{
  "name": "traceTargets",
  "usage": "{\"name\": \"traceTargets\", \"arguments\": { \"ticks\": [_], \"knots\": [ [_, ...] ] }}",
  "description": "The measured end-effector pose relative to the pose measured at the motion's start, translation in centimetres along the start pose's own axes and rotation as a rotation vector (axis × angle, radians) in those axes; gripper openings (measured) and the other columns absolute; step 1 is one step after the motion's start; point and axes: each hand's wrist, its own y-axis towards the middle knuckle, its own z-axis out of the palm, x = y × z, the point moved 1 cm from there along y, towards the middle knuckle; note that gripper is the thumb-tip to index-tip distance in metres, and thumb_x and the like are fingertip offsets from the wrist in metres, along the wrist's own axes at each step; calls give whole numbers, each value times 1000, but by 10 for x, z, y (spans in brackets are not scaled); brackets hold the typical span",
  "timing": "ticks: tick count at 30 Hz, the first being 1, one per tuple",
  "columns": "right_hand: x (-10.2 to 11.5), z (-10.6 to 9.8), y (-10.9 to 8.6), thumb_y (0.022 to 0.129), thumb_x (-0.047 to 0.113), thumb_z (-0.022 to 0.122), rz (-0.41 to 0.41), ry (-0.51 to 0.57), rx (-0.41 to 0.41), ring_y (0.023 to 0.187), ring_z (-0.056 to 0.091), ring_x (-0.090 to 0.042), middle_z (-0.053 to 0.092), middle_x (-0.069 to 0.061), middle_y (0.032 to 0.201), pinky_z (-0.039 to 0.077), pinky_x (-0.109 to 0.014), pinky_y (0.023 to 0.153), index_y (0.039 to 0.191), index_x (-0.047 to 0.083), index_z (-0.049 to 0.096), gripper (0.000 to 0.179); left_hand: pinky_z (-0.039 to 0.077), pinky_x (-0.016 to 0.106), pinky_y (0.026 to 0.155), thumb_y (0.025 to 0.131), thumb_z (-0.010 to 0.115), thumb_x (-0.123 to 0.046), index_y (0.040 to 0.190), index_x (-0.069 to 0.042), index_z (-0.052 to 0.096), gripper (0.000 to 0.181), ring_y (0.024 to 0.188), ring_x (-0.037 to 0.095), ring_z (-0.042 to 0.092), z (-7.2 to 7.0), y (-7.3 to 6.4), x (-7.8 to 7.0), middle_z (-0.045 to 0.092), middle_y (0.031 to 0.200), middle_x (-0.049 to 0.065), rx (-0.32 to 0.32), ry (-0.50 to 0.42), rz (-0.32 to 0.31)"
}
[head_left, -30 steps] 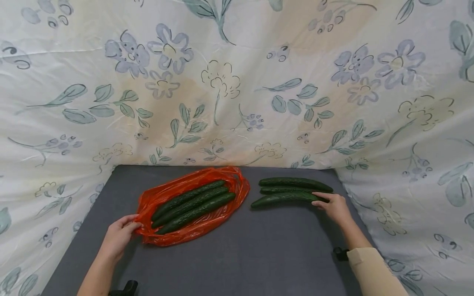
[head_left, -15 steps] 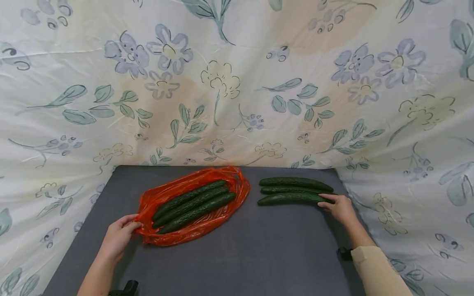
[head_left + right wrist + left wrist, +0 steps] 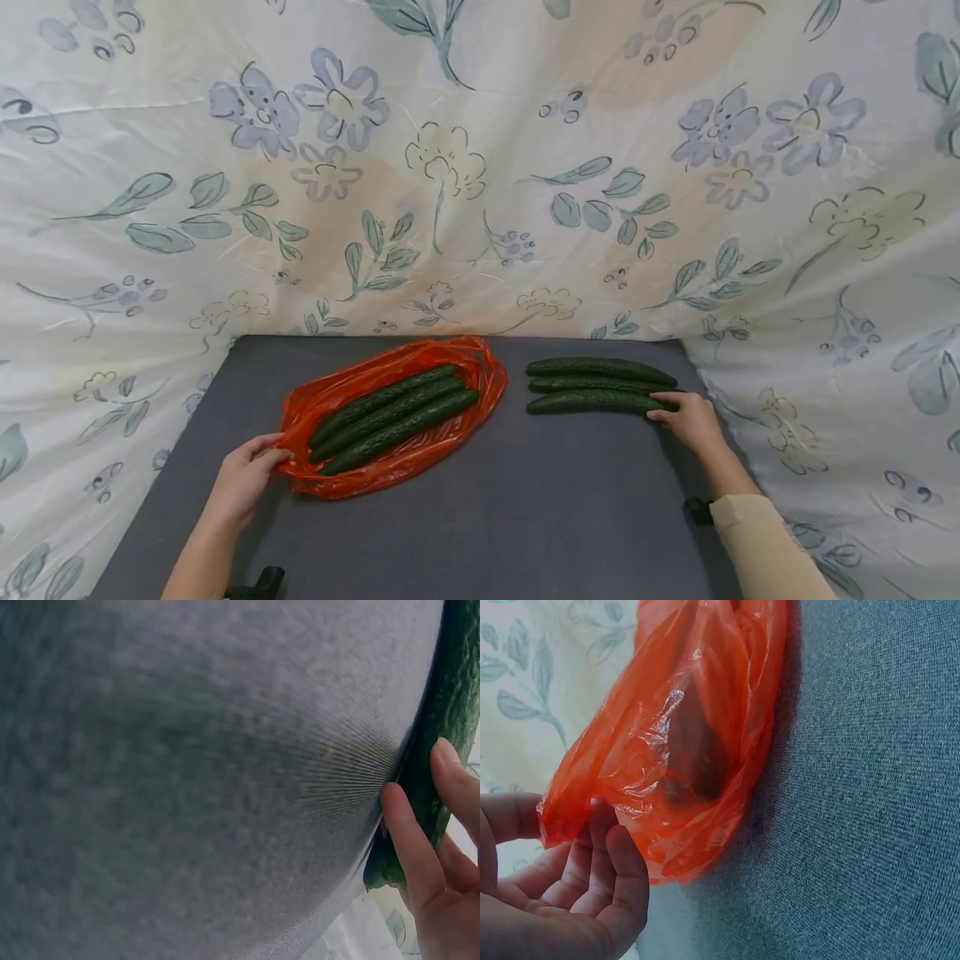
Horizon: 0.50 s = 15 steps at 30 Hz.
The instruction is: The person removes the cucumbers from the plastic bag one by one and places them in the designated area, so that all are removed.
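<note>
On the left of the head view, three dark green cucumbers (image 3: pixel 386 419) lie side by side on an orange-red plastic bag (image 3: pixel 375 481). My left hand (image 3: pixel 242 481) pinches the near left edge of the bag; in the left wrist view the thin plastic (image 3: pixel 622 757) hangs between thumb and fingers. Three more cucumbers lie in a row at the right. My right hand (image 3: pixel 692 419) grips the right end of the nearest one (image 3: pixel 585 402), its thumb and fingers on opposite sides of the cucumber (image 3: pixel 420 784) in the right wrist view. Behind it lie the middle cucumber (image 3: pixel 585 384) and the farthest one (image 3: pixel 592 366).
A dark grey cloth (image 3: pixel 480 508) covers the table. Floral fabric (image 3: pixel 480 208) rises behind it and along both sides. Bare cloth separates the bag from the right-hand row. Black wrist devices show below the left hand (image 3: pixel 258 583) and by the right forearm (image 3: pixel 697 510).
My right hand has shifted the nearest cucumber to the right and slightly back, so it lies more in line with the other two. The left hand and the bag have hardly moved.
</note>
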Motion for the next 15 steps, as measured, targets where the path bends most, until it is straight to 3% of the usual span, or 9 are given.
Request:
{"name": "traceTargets", "arguments": {
  "ticks": [5, 11, 15],
  "knots": [
    [0, 3, -1, 88, 20, 78, -5, -20, -20, 83, 74, -23, 53, -33, 139, 54, -32, 57, 136, 5, 63, 52, 57, 24, 78, 105, 50, -17, 144, 9, 43, 47, 84, 2, 64, -1, -1, 1, 71, 105, 3, 1, -15, -9],
    [2, 6, -4, 88, 17, 78, -27, -60, -39, 77, 73, -21, 49, -36, 140, 55, -33, 57, 137, 2, 61, 53, 58, 25, 79, 106, 50, -17, 143, 9, 43, 46, 85, 3, 65, -2, -1, 2, 71, 107, 5, -6, -12, -9],
    [6, 3, -5, 88, 17, 78, -47, -126, -45, 108, 65, -42, 49, -35, 142, 56, -45, 73, 138, 2, 60, 55, 58, 25, 79, 105, 51, -16, 143, 9, 43, 46, 84, 3, 65, -2, -1, 2, 71, 110, 7, -8, -11, -6]
  ]
}}
